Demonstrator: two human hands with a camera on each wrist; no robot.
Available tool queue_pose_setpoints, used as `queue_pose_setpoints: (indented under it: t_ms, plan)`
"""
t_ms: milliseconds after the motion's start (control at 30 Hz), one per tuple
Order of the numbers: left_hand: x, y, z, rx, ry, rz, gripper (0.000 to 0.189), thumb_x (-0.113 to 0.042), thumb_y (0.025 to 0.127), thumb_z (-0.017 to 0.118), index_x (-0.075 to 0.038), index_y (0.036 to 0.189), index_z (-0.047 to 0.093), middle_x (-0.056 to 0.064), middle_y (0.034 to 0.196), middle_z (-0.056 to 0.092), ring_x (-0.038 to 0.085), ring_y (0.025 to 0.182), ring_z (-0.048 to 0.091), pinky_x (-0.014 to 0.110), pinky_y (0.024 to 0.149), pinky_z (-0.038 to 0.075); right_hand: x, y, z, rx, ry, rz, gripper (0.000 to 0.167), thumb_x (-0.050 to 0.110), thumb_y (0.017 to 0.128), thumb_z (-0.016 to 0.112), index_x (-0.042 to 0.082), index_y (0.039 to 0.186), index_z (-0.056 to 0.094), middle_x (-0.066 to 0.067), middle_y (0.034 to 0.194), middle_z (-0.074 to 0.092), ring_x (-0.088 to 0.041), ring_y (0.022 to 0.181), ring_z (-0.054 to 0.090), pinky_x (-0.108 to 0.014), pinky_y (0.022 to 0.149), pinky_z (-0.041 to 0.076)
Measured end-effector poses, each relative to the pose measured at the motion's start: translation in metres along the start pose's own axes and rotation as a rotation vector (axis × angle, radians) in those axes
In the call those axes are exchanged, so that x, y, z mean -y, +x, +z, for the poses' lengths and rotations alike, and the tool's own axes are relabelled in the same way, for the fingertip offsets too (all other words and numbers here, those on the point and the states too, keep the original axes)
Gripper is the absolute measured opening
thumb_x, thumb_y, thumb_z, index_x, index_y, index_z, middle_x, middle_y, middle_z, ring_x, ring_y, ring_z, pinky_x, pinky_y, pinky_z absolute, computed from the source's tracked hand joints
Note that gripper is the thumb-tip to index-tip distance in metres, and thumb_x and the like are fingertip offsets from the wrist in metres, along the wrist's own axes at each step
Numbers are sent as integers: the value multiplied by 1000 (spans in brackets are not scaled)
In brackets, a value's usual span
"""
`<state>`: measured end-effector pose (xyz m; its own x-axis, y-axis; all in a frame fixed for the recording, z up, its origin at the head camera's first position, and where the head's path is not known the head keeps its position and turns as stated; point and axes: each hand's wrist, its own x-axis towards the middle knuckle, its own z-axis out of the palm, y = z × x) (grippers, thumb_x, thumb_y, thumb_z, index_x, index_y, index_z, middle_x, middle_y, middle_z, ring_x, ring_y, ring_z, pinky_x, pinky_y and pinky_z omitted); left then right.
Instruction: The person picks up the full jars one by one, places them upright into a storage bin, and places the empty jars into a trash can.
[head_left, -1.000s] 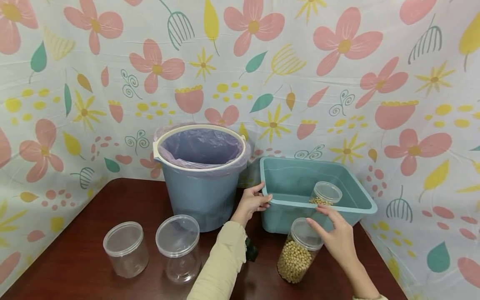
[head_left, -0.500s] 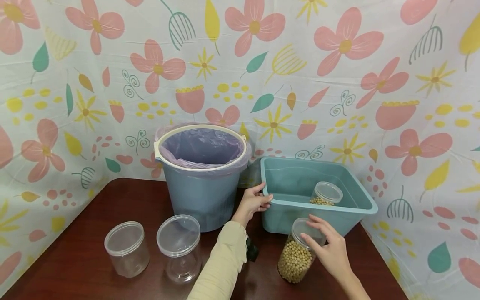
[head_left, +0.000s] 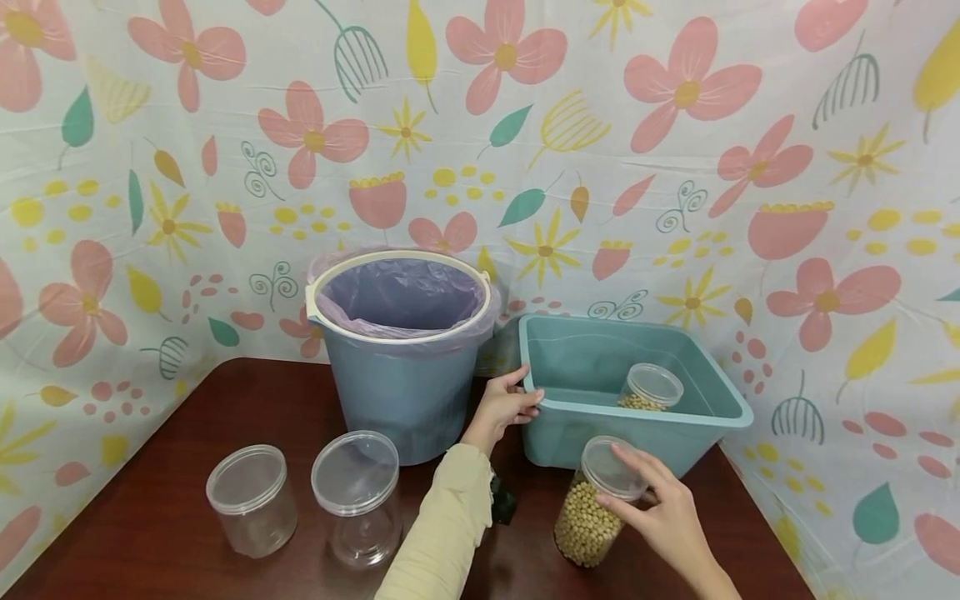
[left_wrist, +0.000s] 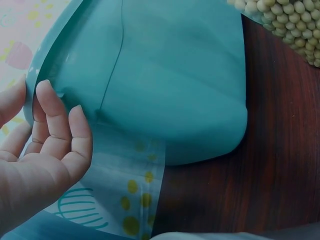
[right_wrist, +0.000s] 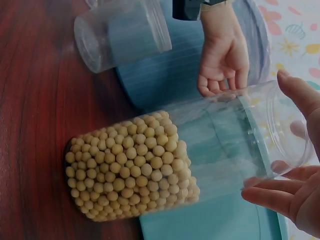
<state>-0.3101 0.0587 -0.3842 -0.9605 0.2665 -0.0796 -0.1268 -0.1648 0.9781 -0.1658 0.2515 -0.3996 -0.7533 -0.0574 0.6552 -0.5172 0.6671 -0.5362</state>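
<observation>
My left hand (head_left: 506,408) grips the near left corner of the teal plastic tub (head_left: 600,437), its thumb over the rim and fingers under it. In the left wrist view, those fingers (left_wrist: 77,130) curl below the rim. A tall clear jar (head_left: 588,521), partly filled with round beige beans, stands on the table in front of the tub. Around its upper end, at the clear lid (head_left: 613,467), my right hand (head_left: 660,504) spreads thumb and fingers. The right wrist view has fingertips (right_wrist: 280,166) showing through the clear plastic.
Inside the tub sits a smaller lidded jar (head_left: 651,387) of beans. A blue bucket (head_left: 405,392) with a purple liner stands left of the tub. Two clear jars (head_left: 251,508) (head_left: 363,525) stand at the left on the dark wooden table (head_left: 172,467). Floral cloth (head_left: 480,167) hangs behind.
My right hand has come down from beside the tub's front rim to the tall jar's top, its fingers closing in around the lid. My left hand has stayed on the tub.
</observation>
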Motion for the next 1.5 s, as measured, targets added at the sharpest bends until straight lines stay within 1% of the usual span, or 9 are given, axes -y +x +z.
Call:
queue_pose_setpoints:
  t_ms: [300, 467, 600, 833, 1000, 1100, 1233, 1300, 1500]
  plan:
    - [-2, -2, -1, -6, -1, -8, 60, -6, 81, 66, -17, 135, 41, -1, 68, 47, 11, 53, 55, 37, 69, 51, 29, 9, -4, -68, 29, -39, 60, -10, 52, 79, -10, 109, 60, -24, 103, 59, 2, 87, 55, -15, 55, 48]
    - [-2, -1, -2, 0, -7, -11, 61, -7, 80, 66, -17, 135, 41, -1, 67, 48, 10, 53, 56, 38, 70, 50, 29, 12, -5, -119, 36, -30, 58, -13, 50, 79, -12, 106, 61, -27, 100, 59, 5, 85, 55, -12, 55, 46]
    - [0, 0, -2, -3, -13, -8, 61, -7, 80, 67, -17, 134, 42, -1, 68, 49, 10, 53, 56, 39, 70, 50, 17, 14, -7, -148, 32, -23, 59, -12, 50, 79, -9, 106, 62, -27, 101, 59, 8, 83, 54, -10, 54, 45]
    - [-2, 0, -3, 7, -27, -14, 61, -7, 80, 66, -17, 135, 41, -1, 70, 47, 10, 53, 56, 43, 75, 48, -2, 22, -15, -204, -38, -70, 62, -7, 47, 83, -2, 107, 65, -19, 103, 62, 7, 71, 54, -10, 49, 41]
    - [-2, -1, -3, 7, -28, -24, 61, -7, 80, 66, -17, 135, 41, -1, 69, 48, 10, 53, 56, 43, 75, 48, 4, 28, -21, -245, -6, 9, 60, -13, 48, 80, -2, 106, 65, -17, 102, 63, 8, 70, 55, -9, 51, 42]
    - [-3, -1, -3, 6, -33, -30, 61, -6, 80, 67, -18, 134, 42, -1, 69, 48, 10, 53, 56, 42, 74, 49, 11, 33, -24, -273, 6, 25, 59, -15, 48, 79, -3, 104, 66, -7, 101, 64, 8, 66, 55, -8, 51, 42]
    - [-3, -1, -3, 4, -38, -34, 61, -6, 80, 67, -18, 135, 42, -1, 69, 48, 10, 53, 56, 41, 74, 49, 22, 42, -31, -294, 0, -32, 57, -15, 48, 79, -5, 103, 65, 17, 100, 59, 7, 53, 52, -9, 48, 40]
    - [-4, -1, -3, 1, -41, -36, 61, -6, 80, 67, -18, 134, 42, 0, 68, 48, 10, 53, 56, 40, 72, 50, 24, 47, -35, -300, 2, -69, 57, -16, 48, 79, -5, 103, 65, 25, 100, 57, 5, 48, 50, -9, 45, 39]
    - [-2, 0, -3, 4, -44, -31, 61, -7, 80, 67, -19, 134, 42, -1, 67, 48, 11, 53, 56, 37, 69, 51, 29, 63, -46, -324, 47, -119, 58, -19, 49, 77, -6, 104, 65, 22, 97, 60, 3, 36, 41, -11, 38, 33]
